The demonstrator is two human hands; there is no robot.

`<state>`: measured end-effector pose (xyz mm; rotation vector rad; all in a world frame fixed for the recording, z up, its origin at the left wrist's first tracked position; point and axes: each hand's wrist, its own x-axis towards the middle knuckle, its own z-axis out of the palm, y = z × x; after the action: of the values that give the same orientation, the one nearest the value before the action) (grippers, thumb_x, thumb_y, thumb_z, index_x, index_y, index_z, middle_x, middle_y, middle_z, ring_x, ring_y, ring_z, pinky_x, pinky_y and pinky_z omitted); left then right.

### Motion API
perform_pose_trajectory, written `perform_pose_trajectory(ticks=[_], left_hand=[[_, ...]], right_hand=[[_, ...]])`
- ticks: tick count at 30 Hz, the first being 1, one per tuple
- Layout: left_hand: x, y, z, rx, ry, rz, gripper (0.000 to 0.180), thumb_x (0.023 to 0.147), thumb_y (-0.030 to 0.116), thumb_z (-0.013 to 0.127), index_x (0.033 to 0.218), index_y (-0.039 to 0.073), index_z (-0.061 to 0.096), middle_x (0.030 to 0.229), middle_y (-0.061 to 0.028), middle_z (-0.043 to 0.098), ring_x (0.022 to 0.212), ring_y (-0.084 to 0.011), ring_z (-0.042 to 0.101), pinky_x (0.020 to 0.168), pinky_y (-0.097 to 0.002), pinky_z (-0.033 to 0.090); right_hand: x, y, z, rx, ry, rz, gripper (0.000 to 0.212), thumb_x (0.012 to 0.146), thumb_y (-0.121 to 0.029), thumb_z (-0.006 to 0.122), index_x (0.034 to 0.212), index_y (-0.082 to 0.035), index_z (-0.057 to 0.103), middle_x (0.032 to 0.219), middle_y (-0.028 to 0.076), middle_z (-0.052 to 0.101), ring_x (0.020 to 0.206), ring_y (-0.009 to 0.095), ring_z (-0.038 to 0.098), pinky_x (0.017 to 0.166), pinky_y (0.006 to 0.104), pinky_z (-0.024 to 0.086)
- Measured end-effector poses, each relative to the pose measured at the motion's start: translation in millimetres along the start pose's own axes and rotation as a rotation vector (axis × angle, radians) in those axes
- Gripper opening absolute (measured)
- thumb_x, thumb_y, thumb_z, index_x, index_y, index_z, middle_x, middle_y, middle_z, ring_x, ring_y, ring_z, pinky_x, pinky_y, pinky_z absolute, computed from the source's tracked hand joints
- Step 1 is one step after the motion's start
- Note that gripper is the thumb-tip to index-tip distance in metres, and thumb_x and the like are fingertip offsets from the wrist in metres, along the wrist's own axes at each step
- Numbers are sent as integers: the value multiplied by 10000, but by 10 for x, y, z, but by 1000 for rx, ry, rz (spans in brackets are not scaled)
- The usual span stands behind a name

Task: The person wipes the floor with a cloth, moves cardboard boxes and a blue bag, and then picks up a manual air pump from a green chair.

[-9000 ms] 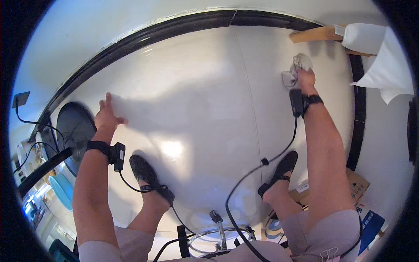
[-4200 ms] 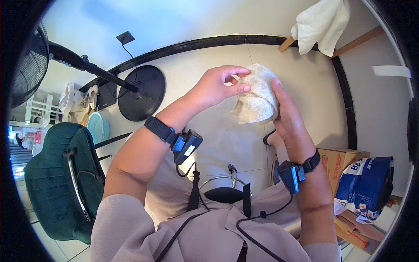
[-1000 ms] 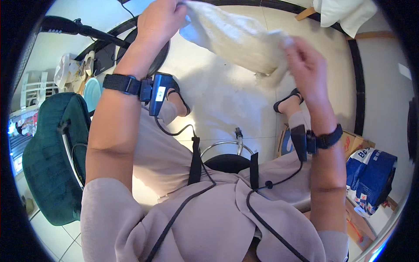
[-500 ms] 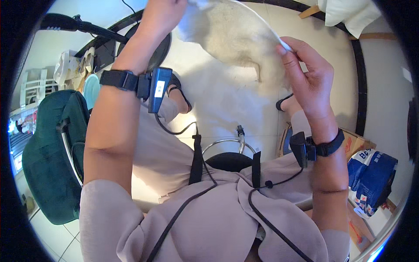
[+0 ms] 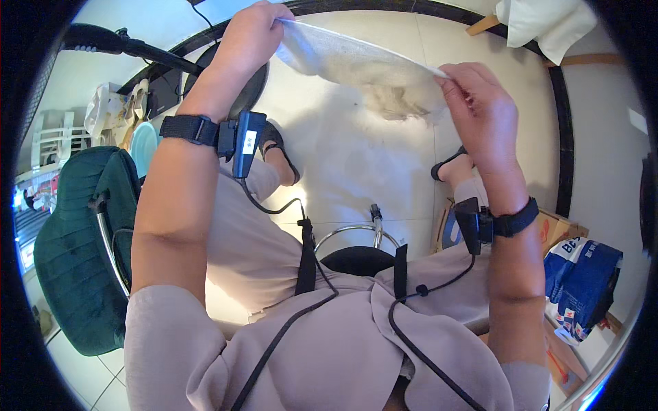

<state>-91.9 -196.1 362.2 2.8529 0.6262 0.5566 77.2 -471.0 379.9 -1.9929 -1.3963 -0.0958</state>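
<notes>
A thin, pale, partly see-through cloth (image 5: 343, 58) is stretched between my hands at the top of the head view. Its upper edge runs almost straight, sloping down to the right, and a brownish-grey patch shows on its lower right part. My left hand (image 5: 255, 34) pinches the left end of that edge. At the other end, my right hand (image 5: 483, 109) grips the corner between thumb and curled fingers. Both arms reach forward, clear of my lap. Black straps with small dark boxes sit around both wrists.
A green padded chair (image 5: 86, 250) stands at my left, near a light blue basin (image 5: 142, 147). A black stand with a round base (image 5: 250, 89) is beyond my left foot. At right are a cardboard box (image 5: 555, 229) and a blue bag (image 5: 586, 281). White fabric (image 5: 545, 24) hangs far right.
My left hand has come further into view. The cloth's upper edge has gone from bowed to nearly straight, and its hanging part now covers less of the floor. My right hand has shifted slightly.
</notes>
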Motion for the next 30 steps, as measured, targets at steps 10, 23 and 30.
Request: perform_pose_trajectory(ticks=[10, 23, 30], left_hand=[[24, 174, -116, -35, 74, -71, 145, 798, 19, 507, 903, 24, 607, 966, -126, 617, 861, -267, 608, 795, -310, 468], [2, 1114, 12, -1094, -335, 260, 138, 797, -26, 544, 719, 75, 598, 1123, -61, 532, 1021, -146, 512, 835, -264, 409], [-42, 1282, 77, -1294, -242, -13, 210, 794, -11, 592, 984, 71, 558, 1013, -25, 533, 844, -88, 543, 690, -192, 436]], right_hand=[[10, 55, -78, 175, -103, 234, 167, 821, -86, 557, 965, -74, 641, 938, 106, 609, 703, 233, 601, 639, 308, 487], [32, -152, -6, 366, -169, -204, 238, 745, 26, 594, 935, -97, 668, 1297, 193, 434, 755, 177, 587, 680, 274, 470], [-41, -207, -35, 536, -212, -59, 201, 763, -6, 603, 942, -74, 660, 1240, 192, 486, 879, 245, 611, 734, 292, 483]])
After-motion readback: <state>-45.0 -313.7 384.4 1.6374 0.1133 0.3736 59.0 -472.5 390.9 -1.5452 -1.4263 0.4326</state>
